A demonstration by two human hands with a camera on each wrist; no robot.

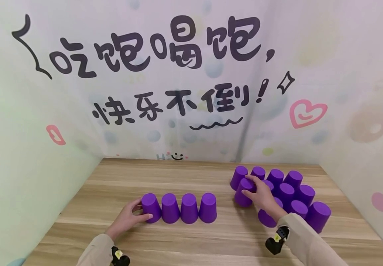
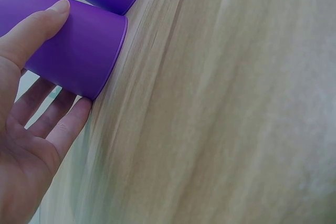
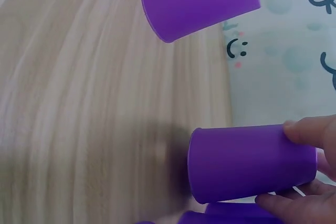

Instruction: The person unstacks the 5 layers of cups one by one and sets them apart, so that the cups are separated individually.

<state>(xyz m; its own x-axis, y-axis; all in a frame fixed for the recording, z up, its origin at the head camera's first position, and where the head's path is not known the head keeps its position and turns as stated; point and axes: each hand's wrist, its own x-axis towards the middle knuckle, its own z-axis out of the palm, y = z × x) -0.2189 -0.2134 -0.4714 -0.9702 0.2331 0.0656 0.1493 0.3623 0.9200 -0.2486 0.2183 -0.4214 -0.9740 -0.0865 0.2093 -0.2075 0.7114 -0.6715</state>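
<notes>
While the right hand [image 1: 262, 193] pinches a tapered, plastic-looking purple cup [image 1: 240, 199] by its narrow upper end, the left hand [image 1: 128, 218] holds a matching rim-down purple cup [image 1: 153, 207] between thumb and fingers. Just right of that left grip, three more upturned purple cups [image 1: 189, 210] continue a straight row; beyond and to the right of the right grip stands a crowded cluster of upturned purple cups [image 1: 286, 191]. The right hand's cup appears raised, though any gap under its rim is hard to judge. That high pinch could let it tilt and strike a neighbour, and the beige right sleeve [image 1: 307, 236], if it dips, might topple cups near the wrist. Beneath both grips lies a pale wood-grain tabletop [image 1: 118, 181]; beyond them hangs white printed sheeting [image 1: 78, 99] with black lettering [image 1: 246, 58].
</notes>
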